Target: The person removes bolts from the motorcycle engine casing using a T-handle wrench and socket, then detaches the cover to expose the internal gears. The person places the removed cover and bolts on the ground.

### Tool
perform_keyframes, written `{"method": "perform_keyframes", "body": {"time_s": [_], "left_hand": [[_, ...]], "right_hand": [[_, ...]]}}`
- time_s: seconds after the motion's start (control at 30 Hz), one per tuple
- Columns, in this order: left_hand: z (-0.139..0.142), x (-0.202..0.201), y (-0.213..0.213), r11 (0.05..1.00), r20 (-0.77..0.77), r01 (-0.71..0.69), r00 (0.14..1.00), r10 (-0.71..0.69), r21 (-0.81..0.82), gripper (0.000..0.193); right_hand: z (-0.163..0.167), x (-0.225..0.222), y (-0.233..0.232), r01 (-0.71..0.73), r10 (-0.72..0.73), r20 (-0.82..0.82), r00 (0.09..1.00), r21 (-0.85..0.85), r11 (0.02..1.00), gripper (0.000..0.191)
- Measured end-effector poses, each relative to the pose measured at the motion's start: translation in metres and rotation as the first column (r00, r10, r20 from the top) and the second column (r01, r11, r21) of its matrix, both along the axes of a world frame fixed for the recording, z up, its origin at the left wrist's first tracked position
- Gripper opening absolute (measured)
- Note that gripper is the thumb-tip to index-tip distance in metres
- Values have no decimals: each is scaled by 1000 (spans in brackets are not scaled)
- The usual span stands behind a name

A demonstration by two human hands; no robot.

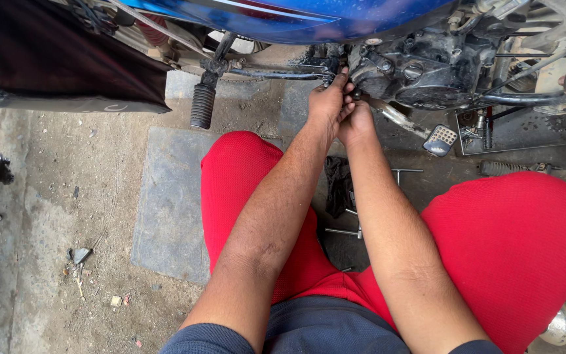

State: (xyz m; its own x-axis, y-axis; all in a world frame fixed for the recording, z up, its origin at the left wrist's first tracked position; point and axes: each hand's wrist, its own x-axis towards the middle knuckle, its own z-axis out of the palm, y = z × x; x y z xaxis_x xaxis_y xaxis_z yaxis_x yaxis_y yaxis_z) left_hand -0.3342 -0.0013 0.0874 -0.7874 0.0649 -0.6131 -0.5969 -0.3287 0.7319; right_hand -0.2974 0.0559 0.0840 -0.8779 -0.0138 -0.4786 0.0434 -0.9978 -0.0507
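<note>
The person squats in red shorts [512,242], both forearms stretched out between the knees. On the ground beneath the arms lie a black rag [337,183] and a few metal tools [348,231], and a grey slab [171,203] sits to the left of them. Farther out, the two hands meet at the lower edge of the engine [427,72]. The left hand [329,101] has its fingers curled together on a small part at the engine's left corner, which they hide. The right hand [356,121] sits just under it, touching it, fingers closed round something I cannot make out. Right of the grip, a silver pedal [440,139] juts out on its lever. Left of it, a black rubber footpeg [202,105] hangs from a bar. Above the grip curves the blue tank [283,19]; far left hangs a dark cloth [60,59].
</note>
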Motion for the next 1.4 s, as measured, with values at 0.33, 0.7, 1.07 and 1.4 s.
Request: {"method": "perform_keyframes", "body": {"time_s": [0.33,0.7,1.07,1.4], "left_hand": [[-11,7,-8,993,-85,-54,994,63,108,17],[1,18,-33,984,-7,141,990,-141,111,34],[47,17,-65,543,-322,644,753,-574,538,47],[75,51,-142,646,-201,652,749,-632,397,38]], "right_hand": [[0,-7,-2,-11,13,32,999,-63,998,19],[2,2,2,-171,146,134,980,202,964,23],[-35,-9,-23,-357,-230,-664,712,-624,695,23],[-41,-11,-32,-56,63,-95,993,68,996,41]]}}
